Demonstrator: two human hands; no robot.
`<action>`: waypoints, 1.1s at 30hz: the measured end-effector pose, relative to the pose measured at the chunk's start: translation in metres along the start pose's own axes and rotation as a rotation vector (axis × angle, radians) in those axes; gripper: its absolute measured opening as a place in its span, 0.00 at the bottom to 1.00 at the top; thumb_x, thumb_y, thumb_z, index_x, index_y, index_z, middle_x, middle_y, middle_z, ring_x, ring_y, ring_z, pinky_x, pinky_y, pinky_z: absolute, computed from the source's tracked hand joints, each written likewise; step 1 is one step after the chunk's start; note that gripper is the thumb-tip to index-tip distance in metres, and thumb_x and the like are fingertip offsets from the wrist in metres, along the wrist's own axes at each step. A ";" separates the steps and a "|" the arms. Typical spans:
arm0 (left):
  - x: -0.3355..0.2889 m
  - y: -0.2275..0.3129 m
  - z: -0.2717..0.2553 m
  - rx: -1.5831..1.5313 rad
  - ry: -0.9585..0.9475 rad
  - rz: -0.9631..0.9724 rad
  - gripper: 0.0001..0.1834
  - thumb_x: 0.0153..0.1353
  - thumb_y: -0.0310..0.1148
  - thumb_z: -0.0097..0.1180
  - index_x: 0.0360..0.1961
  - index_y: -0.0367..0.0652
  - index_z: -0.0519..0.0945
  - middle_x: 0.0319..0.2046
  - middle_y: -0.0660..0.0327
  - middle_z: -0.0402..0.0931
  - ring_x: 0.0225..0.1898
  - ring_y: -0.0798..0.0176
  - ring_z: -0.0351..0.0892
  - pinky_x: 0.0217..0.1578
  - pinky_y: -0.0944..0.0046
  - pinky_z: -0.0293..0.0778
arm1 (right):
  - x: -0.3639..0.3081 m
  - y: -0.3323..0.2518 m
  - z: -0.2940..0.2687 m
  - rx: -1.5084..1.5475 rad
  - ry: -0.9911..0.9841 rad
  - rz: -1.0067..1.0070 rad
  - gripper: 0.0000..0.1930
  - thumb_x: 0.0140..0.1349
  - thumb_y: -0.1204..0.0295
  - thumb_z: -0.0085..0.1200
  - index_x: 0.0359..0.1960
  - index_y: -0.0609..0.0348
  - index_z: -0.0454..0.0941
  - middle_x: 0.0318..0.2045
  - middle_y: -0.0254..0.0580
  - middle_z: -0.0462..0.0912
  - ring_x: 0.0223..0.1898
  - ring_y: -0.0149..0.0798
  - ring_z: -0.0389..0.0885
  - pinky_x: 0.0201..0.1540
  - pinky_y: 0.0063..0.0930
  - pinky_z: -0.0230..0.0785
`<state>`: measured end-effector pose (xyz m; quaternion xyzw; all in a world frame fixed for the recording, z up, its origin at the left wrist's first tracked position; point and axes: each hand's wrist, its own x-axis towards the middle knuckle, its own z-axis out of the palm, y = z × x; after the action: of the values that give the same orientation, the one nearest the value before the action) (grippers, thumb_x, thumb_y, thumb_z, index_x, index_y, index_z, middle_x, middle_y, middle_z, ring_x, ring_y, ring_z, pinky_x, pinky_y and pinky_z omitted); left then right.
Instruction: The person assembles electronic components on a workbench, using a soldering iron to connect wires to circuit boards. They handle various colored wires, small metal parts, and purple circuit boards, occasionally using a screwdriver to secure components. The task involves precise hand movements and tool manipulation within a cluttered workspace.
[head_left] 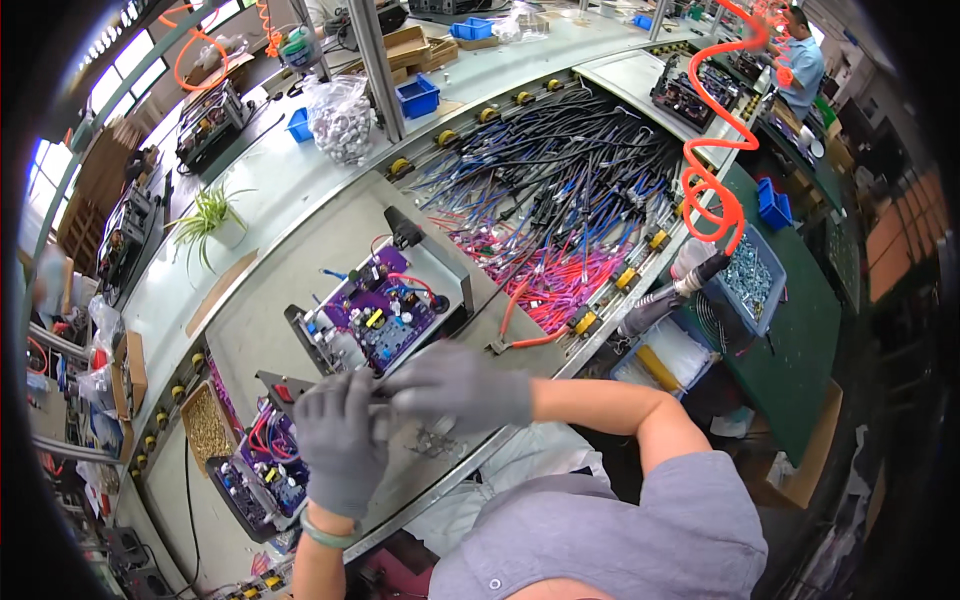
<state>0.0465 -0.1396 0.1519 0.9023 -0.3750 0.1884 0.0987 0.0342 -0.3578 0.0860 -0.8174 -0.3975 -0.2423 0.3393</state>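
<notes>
My left hand (pixel 343 440), in a grey glove, is closed over something by the edge of a dark panel (pixel 280 385). My right hand (pixel 460 388), gloved too, reaches in from the right, and its fingers blur where they meet the left. What lies between the hands is hidden. Just beyond them sits an open device chassis (pixel 455 272) with a purple circuit board (pixel 385 320). To the left of my left hand stands a second open unit (pixel 262 475) with red wires. Small metal pieces (pixel 432 440) lie on the bench below my right hand.
A cardboard tray of brass-coloured screws (pixel 208 428) sits at left. Black, blue and pink cables (pixel 560 190) heap beyond the chassis. Pliers with orange handles (pixel 510 325) lie to the right. An orange coiled hose (pixel 700 160) hangs over a power screwdriver (pixel 660 305) and a blue-grey bin (pixel 765 275).
</notes>
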 end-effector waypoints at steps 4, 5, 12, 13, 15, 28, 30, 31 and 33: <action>-0.004 0.022 0.022 0.192 -0.067 -0.042 0.23 0.55 0.40 0.59 0.51 0.44 0.77 0.47 0.55 0.77 0.57 0.46 0.69 0.58 0.44 0.63 | -0.059 0.103 -0.059 -0.126 0.401 0.463 0.10 0.51 0.73 0.60 0.37 0.51 0.82 0.33 0.42 0.85 0.32 0.49 0.83 0.36 0.43 0.76; -0.005 0.024 0.028 0.208 -0.072 -0.043 0.23 0.52 0.40 0.62 0.49 0.44 0.78 0.47 0.57 0.77 0.59 0.47 0.66 0.60 0.42 0.60 | -0.071 0.135 -0.072 -0.262 0.389 0.607 0.11 0.53 0.73 0.57 0.39 0.49 0.84 0.33 0.44 0.85 0.34 0.51 0.83 0.35 0.42 0.76; -0.012 0.013 0.049 0.240 -0.005 0.002 0.12 0.48 0.37 0.63 0.33 0.47 0.80 0.45 0.60 0.77 0.58 0.45 0.66 0.58 0.41 0.61 | -0.106 0.318 -0.083 -0.552 -0.226 1.174 0.17 0.60 0.64 0.51 0.50 0.46 0.83 0.45 0.48 0.85 0.50 0.52 0.82 0.54 0.44 0.73; -0.013 0.013 0.049 0.214 -0.010 0.003 0.10 0.47 0.36 0.63 0.31 0.47 0.80 0.44 0.61 0.77 0.58 0.44 0.66 0.58 0.41 0.62 | -0.106 0.331 -0.075 -0.591 -0.347 1.201 0.21 0.61 0.66 0.49 0.56 0.43 0.80 0.50 0.48 0.83 0.53 0.52 0.81 0.54 0.44 0.73; -0.014 0.012 0.048 0.186 0.015 0.044 0.11 0.48 0.40 0.61 0.30 0.47 0.80 0.46 0.63 0.77 0.61 0.46 0.63 0.58 0.41 0.60 | -0.109 0.338 -0.050 -0.732 -0.441 1.110 0.21 0.60 0.64 0.53 0.57 0.44 0.79 0.56 0.44 0.80 0.57 0.49 0.79 0.59 0.51 0.67; 0.054 0.051 0.053 -0.080 0.297 -0.186 0.26 0.48 0.35 0.67 0.50 0.48 0.77 0.48 0.58 0.78 0.50 0.50 0.75 0.55 0.49 0.64 | -0.127 0.285 -0.108 -0.447 0.536 0.921 0.14 0.59 0.62 0.60 0.39 0.58 0.82 0.39 0.53 0.82 0.44 0.56 0.79 0.48 0.44 0.69; 0.091 0.065 0.082 -0.142 0.265 -0.204 0.24 0.44 0.40 0.69 0.44 0.49 0.78 0.42 0.60 0.77 0.45 0.51 0.75 0.51 0.49 0.64 | -0.123 0.252 -0.106 -0.543 0.498 0.889 0.14 0.62 0.62 0.60 0.42 0.60 0.83 0.39 0.49 0.83 0.41 0.51 0.81 0.45 0.39 0.71; 0.102 0.068 0.092 -0.133 0.171 -0.189 0.18 0.45 0.44 0.68 0.35 0.47 0.80 0.36 0.61 0.76 0.42 0.53 0.74 0.50 0.50 0.63 | -0.121 0.232 -0.106 -0.559 0.487 0.811 0.13 0.62 0.64 0.60 0.41 0.60 0.82 0.37 0.49 0.82 0.40 0.51 0.80 0.44 0.39 0.71; 0.112 0.076 0.111 -0.111 0.225 -0.241 0.14 0.47 0.44 0.67 0.29 0.47 0.80 0.32 0.62 0.76 0.40 0.54 0.73 0.50 0.50 0.62 | -0.116 0.189 -0.107 -0.526 0.471 0.689 0.11 0.61 0.65 0.61 0.38 0.59 0.81 0.32 0.47 0.80 0.36 0.51 0.78 0.41 0.41 0.69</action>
<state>0.0944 -0.2998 0.0999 0.9072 -0.2605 0.2539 0.2115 0.1087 -0.5795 0.0099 -0.8823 0.0583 -0.3863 0.2625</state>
